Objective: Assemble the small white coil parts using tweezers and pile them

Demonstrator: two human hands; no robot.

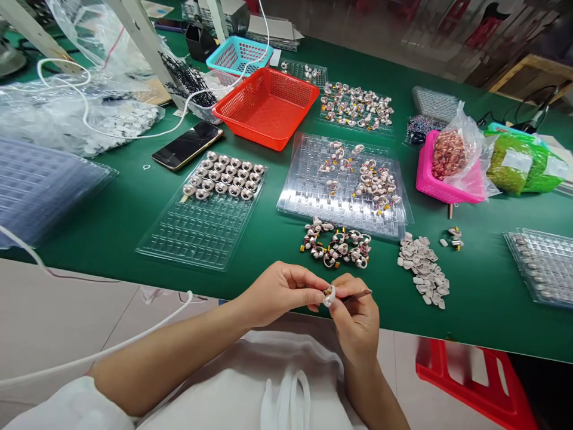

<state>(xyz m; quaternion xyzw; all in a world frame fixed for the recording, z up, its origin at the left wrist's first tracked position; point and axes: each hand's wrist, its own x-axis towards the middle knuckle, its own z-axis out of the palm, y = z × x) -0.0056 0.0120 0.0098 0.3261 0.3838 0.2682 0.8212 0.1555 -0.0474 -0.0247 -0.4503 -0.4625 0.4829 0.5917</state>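
Note:
Close to the table's front edge, my left hand pinches a small pearly white earbud shell between thumb and fingertips. My right hand is closed at the shell's other side, its thumb and index finger against it. A thin brown stick-like tool also lies in the right hand and pokes out past the fingers. Just beyond the hands is a loose heap of similar shells with wires and yellow tabs. Right of that heap, small whitish caps are spread on the table.
Behind the heap, stacked clear trays carry more shells. A clear tray at left holds rows of shiny pieces. Further back are a phone, a red basket and a pink basket. A red stool stands below right.

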